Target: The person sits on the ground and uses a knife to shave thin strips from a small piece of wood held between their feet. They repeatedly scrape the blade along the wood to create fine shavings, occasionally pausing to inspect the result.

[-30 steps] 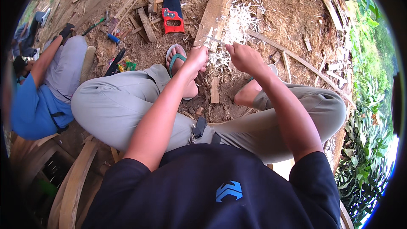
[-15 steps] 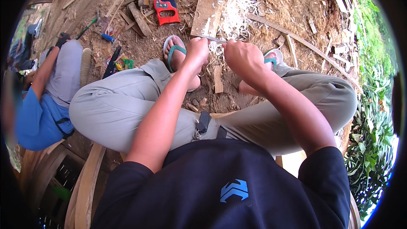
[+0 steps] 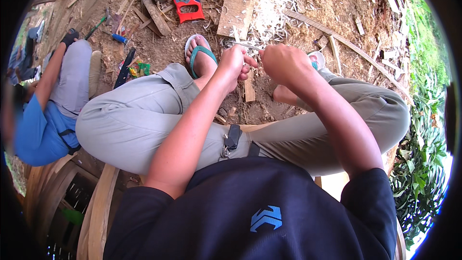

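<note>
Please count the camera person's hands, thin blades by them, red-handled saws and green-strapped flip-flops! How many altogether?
Left hand plus right hand: 2
Thin blade: 1
Red-handled saw: 1
Green-strapped flip-flops: 2
Total: 6

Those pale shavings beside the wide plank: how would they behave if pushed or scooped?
The shavings are probably very light; they look like thin, narrow strips. Many curl, so they'd likely bend or spring, not stay stiff. Pushed, the pile would probably spread, not slide as one, since loose strands already stray over the ground.
</note>
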The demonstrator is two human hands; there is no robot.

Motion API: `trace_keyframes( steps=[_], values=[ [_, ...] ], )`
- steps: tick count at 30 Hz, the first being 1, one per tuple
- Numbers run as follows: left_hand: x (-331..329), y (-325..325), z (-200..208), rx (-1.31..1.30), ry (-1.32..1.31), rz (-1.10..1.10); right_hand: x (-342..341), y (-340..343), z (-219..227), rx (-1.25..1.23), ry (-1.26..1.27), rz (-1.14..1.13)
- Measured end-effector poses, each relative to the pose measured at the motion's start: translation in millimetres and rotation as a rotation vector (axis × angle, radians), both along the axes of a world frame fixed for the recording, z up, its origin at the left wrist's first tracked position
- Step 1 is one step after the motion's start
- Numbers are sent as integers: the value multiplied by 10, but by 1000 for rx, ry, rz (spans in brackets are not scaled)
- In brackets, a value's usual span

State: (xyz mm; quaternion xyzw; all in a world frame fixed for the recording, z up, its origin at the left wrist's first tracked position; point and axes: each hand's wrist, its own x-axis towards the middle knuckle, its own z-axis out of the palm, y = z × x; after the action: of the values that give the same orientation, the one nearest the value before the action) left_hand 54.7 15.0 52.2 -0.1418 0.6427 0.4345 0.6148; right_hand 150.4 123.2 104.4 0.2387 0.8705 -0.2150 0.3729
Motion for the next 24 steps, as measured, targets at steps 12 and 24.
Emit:
trace_keyframes(
  steps=[12, 24],
  values=[
    [-88, -98, 0, 35, -83, 97, 163, 100, 147, -67, 250, 47],
    [-40, -92, -102, 1, -21, -31, -31, -29, 247, 99, -56, 166]
  ],
)
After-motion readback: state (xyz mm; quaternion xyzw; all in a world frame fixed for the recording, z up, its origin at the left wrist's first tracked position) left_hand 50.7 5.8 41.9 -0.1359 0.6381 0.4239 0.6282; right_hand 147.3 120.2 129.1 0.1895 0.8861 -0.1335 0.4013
